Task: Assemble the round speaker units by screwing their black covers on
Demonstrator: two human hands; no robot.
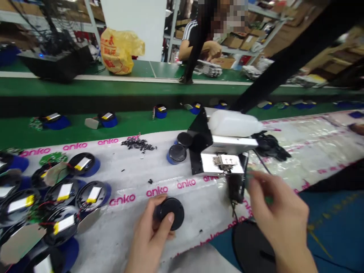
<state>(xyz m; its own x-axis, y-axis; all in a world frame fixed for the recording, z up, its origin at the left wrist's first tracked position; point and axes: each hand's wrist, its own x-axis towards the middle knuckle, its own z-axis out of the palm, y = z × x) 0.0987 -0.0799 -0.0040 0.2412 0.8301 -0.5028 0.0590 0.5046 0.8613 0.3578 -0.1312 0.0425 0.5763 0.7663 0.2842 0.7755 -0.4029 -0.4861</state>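
Note:
My left hand [150, 235] grips a round black-faced unit [175, 213] above the covered table, thumb on its face and fingers around its side. At the right, my right hand [280, 212] is closed beside a small white-and-black box-shaped device [209, 165]. Its fingertips are blurred, and what they pinch is hard to make out. On top of the device lies a white squeeze bottle [234, 123] with a thin nozzle. Left of the device sit two round black-topped units [177, 153] with blue sides. Small black bits [138, 144] form a loose pile farther left.
Several open blue units [92, 195] with batteries and wires crowd the left side. More stand on the green conveyor [127, 123]. Black parts [270, 146] lie right of the device; a dark slanting pole [281, 57] crosses above. Beyond are a yellow bag [119, 51] and a person [190, 41].

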